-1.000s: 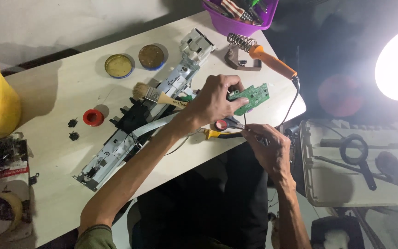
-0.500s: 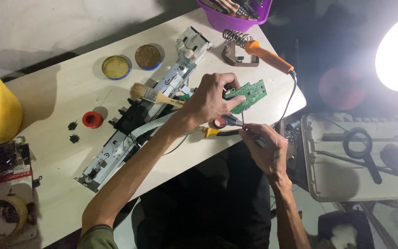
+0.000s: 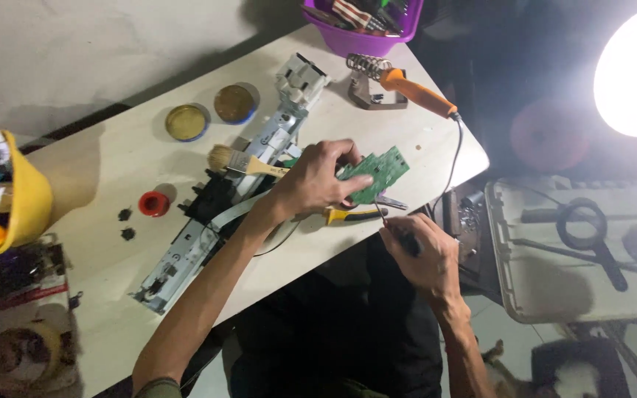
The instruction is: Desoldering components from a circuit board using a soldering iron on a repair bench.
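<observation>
Pale wood table (image 3: pixel 97 169) carries a long grey chassis (image 3: pixel 208 221) lying diagonally, with a brush (image 3: pixel 248 163) across it. Near the table's front edge the left hand (image 3: pixel 318 180) is clamped on a green board (image 3: pixel 374 173), held tilted above yellow-handled pliers (image 3: pixel 352 215). The right hand (image 3: pixel 418 254), just below, is closed on a thin dark tool (image 3: pixel 396 232) pointing toward the board.

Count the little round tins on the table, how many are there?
2. Both sit side by side near the table's far edge: one yellowish tin on the left, one brownish tin right of it. Others may be hidden.
</observation>
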